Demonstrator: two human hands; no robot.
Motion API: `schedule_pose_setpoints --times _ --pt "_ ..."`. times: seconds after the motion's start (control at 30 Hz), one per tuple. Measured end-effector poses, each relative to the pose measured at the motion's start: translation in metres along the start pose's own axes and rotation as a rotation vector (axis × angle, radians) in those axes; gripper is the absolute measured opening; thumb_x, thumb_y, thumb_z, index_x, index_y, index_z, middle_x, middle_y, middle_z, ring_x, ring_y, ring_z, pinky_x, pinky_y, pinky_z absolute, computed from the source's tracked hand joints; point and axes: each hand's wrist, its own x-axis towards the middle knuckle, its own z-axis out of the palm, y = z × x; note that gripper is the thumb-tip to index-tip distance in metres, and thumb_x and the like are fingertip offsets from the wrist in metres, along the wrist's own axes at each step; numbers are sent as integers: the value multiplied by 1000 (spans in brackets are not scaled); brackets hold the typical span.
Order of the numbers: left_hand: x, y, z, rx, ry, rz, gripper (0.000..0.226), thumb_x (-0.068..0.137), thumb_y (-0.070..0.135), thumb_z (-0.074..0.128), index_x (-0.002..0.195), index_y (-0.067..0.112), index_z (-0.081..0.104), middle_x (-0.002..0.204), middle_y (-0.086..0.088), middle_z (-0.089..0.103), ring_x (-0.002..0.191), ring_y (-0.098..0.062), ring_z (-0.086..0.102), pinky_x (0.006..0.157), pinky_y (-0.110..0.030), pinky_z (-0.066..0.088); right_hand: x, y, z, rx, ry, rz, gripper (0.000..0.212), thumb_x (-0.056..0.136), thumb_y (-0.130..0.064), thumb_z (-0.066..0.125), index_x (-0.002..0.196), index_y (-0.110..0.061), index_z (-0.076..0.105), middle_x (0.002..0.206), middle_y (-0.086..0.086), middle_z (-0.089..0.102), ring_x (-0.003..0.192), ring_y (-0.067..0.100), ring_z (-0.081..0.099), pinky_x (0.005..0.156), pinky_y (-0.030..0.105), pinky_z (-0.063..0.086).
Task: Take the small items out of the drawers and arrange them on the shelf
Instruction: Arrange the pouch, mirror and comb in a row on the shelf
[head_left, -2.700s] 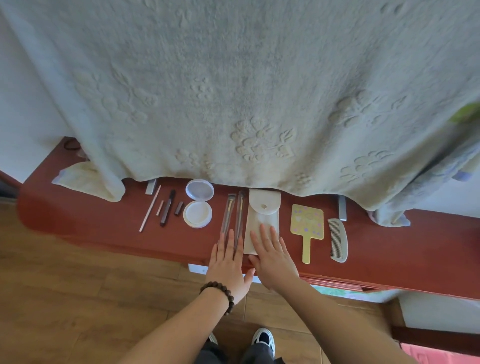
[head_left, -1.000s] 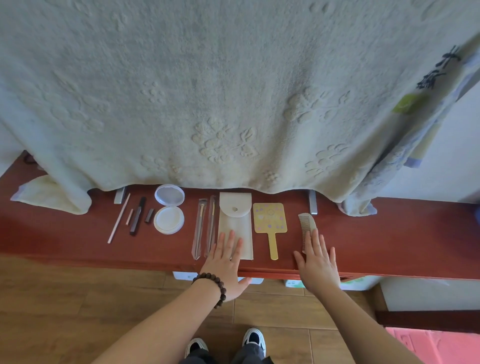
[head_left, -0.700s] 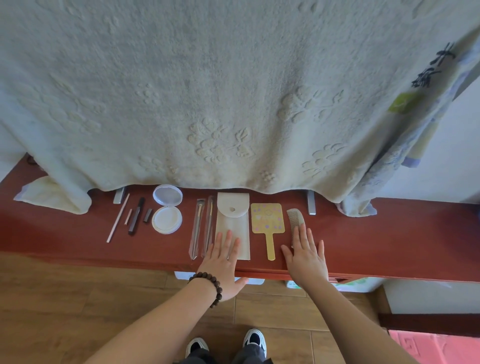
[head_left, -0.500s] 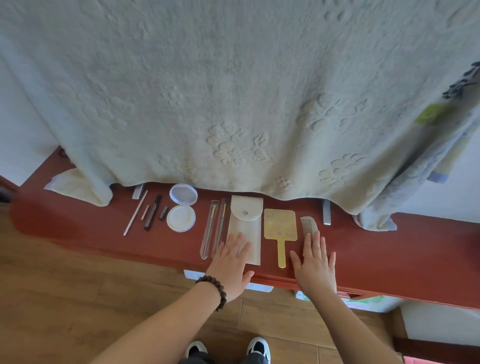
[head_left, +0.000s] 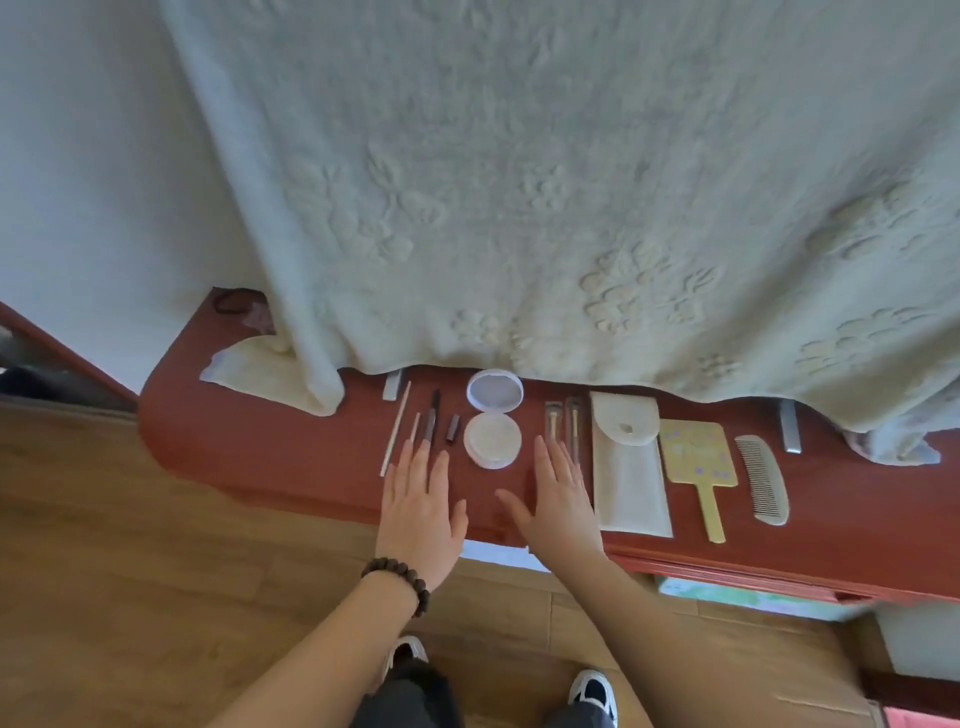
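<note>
Both hands lie flat on the red shelf (head_left: 291, 457), fingers straight and together, holding nothing. The left hand (head_left: 420, 512) (a dark bead bracelet (head_left: 397, 576) on its wrist) has its fingertips at the near ends of a thin white stick (head_left: 414, 428) and a dark pencil (head_left: 431, 422); whether they touch cannot be told. Just left of those fingertips runs a longer pale stick (head_left: 395, 429), and just right of them lies a short dark tube (head_left: 453, 429).

Between the 2 hands, a little beyond the fingertips, sits an open round compact (head_left: 492, 422), lid tipped back toward the blanket (head_left: 519, 182). The right hand (head_left: 558, 499) covers the near ends of 2 brushes (head_left: 562, 422) in clear sleeves. Right of that hand, side by side: a white pouch (head_left: 628, 462) just beside it, a yellow hand mirror (head_left: 698, 457), then a pale comb (head_left: 763, 480) farthest out.

The mirror's back carries small pale markings, too blurred to read. No other writing shows.
</note>
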Motion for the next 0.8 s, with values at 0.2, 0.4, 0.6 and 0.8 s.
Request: schedule_pose_setpoints --times 0.2,0.4,0.6,0.8 --pt "8 -69 -22 3 -55 32 61 96 36 41 150 14 20 160 -8 10 148 -25 -5 120 -43 3 38 -39 25 4 68 135 79 87 -47 60 148 -12 25 156 5 26 144 22 21 116 35 23" --pt "15 -87 -28 22 -144 50 68 97 41 34 152 19 2 161 -5 -5 147 -25 -13 120 -43 0 46 -46 27 -12 102 154 69 85 -38 66 142 -10 38 147 5 41 135 23 34 108 34 32" --pt "21 -81 -25 63 -221 76 70 97 45 32 151 19 -4 160 -5 -9 146 -27 -15 120 -45 -2 45 -38 25 5 134 186 64 83 -35 68 137 -11 43 141 4 46 130 22 40 101 33 38" --pt "29 -74 -21 61 -261 63 71 96 46 32 151 21 -5 160 -5 -9 146 -27 -15 120 -46 -1 46 -37 25 7 112 198 65 84 -35 67 139 -12 41 143 3 44 131 21 39 103 32 37"
